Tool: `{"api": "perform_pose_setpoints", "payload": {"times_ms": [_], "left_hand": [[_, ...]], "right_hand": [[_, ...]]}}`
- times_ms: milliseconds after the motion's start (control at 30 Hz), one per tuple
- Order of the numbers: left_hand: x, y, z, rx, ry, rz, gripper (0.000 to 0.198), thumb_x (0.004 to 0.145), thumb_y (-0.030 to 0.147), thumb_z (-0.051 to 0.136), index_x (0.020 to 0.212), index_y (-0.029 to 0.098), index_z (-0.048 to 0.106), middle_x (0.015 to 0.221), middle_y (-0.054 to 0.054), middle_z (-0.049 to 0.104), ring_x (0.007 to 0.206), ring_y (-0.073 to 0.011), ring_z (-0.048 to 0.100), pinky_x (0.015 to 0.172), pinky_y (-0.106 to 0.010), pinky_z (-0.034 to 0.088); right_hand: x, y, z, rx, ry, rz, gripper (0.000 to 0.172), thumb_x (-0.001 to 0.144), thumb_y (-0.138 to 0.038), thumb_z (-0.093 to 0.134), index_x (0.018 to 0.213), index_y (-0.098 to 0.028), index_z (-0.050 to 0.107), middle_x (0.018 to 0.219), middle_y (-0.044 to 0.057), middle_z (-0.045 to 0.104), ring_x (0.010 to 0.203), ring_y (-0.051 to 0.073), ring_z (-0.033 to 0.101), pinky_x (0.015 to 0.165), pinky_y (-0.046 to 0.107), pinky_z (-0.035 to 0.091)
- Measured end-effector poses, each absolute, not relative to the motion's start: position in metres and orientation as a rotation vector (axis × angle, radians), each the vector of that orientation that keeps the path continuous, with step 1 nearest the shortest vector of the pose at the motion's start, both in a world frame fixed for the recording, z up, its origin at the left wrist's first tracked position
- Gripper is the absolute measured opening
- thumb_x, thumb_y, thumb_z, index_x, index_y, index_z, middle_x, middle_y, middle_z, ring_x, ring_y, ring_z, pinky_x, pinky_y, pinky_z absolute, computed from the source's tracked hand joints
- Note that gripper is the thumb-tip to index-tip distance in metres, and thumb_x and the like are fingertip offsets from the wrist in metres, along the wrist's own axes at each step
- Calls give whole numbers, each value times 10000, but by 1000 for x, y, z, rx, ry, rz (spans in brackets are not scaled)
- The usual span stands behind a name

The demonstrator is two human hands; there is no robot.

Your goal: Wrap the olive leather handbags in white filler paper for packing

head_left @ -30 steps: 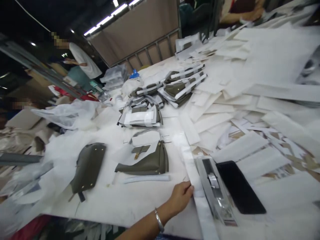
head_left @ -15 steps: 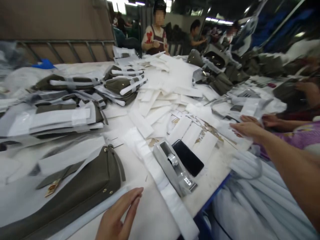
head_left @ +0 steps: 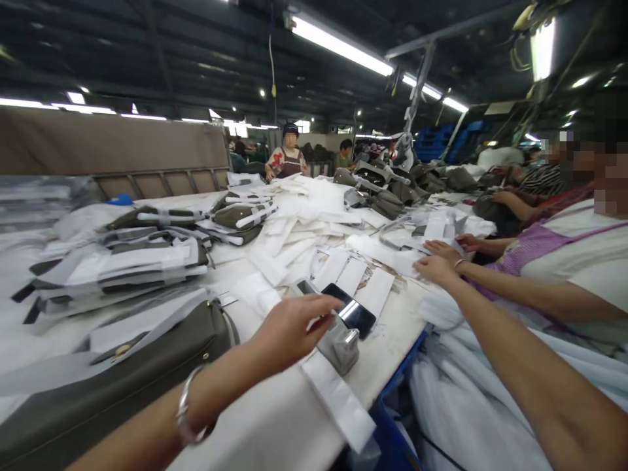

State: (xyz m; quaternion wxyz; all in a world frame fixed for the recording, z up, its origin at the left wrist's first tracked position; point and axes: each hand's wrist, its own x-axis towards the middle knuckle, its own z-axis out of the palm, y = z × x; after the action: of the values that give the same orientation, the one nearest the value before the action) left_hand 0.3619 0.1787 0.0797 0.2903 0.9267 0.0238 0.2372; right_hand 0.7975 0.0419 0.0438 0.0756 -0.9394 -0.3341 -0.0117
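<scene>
My left hand [head_left: 294,327], with a bangle on the wrist, reaches over the grey tape dispenser [head_left: 341,350] and hides its middle. Its fingers are bent with a gap to the thumb, and I see nothing held. Beside the dispenser a black phone [head_left: 360,317] lies on white strips. Out to the right, my right hand [head_left: 434,269] has its fingers stretched leftward over the white sheets at the table's edge, close to a co-worker's hand [head_left: 444,251]. A dark olive bag [head_left: 147,373] partly covered in white wrapping lies at the near left.
White sheets [head_left: 299,222] are heaped mid-table. Wrapped bags [head_left: 142,261] lie stacked at left, and more olive bags [head_left: 387,196] are piled at the back. A co-worker [head_left: 564,261] stands close on the right. White rolls [head_left: 451,379] fill the space below the table edge.
My left hand has moved up and right from beside the olive bag to the tape dispenser. The view has tilted upward, and more of the co-worker on the right shows. My right hand stays extended rightward.
</scene>
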Motion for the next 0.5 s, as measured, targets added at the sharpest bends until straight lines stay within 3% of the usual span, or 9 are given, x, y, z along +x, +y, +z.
{"api": "perform_pose_setpoints", "payload": {"times_ms": [67,167,300,500], "left_hand": [[432,197,101,2655,47,539,311,948,225,549,1236,248,664,1130,-26,734,917,-177,708,867,-283,544],[552,222,100,2839,1,421,335,953,230,542,1276,220,629,1154,-49,723,1060,-210,670,928,-321,516],[692,242,50,2908,-42,252,415,894,296,677,1264,122,599,1170,-129,686,1080,-264,651,922,-413,526],[786,249,-28,2871,-199,193,397,933,343,644,1273,155,565,1308,-118,580,1156,-267,593,958,-483,514]], "right_hand": [[805,41,44,-2751,-973,24,266,955,-392,592,910,-142,671,917,32,701,876,173,666,841,382,536],[817,42,43,-2629,-934,92,291,955,-376,561,849,-142,699,756,34,700,734,170,662,720,320,516],[830,48,38,-2485,-869,148,359,924,-419,520,829,-147,734,654,57,691,574,177,622,555,284,437],[844,47,29,-2296,-827,300,420,845,-552,563,828,-174,745,620,37,660,470,120,510,458,255,353]]}}
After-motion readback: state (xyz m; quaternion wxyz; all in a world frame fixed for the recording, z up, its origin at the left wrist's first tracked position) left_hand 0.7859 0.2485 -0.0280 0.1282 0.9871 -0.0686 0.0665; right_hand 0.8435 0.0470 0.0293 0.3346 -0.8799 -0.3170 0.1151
